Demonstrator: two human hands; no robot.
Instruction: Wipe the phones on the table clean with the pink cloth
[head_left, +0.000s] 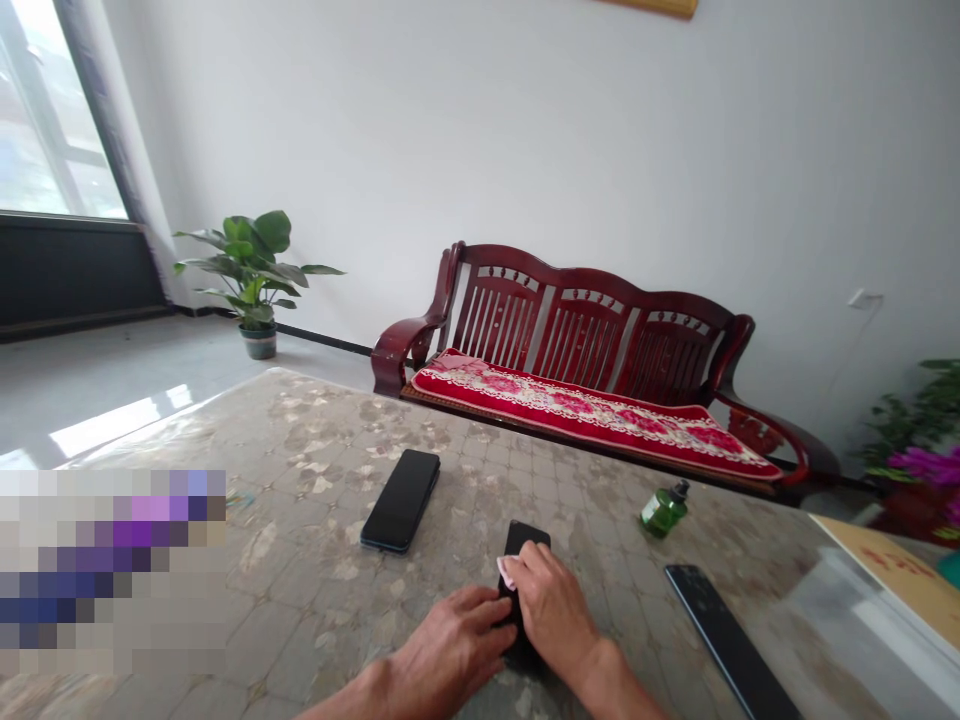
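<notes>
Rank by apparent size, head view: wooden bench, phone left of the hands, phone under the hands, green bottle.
1. Wooden bench
2. Left phone and phone under left hand and right hand: unranked, second partly hidden
3. Green bottle

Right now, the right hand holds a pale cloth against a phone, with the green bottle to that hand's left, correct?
Not quite: the head view shows the green bottle to the right of the right hand, which does hold a pale cloth against a phone.
</notes>
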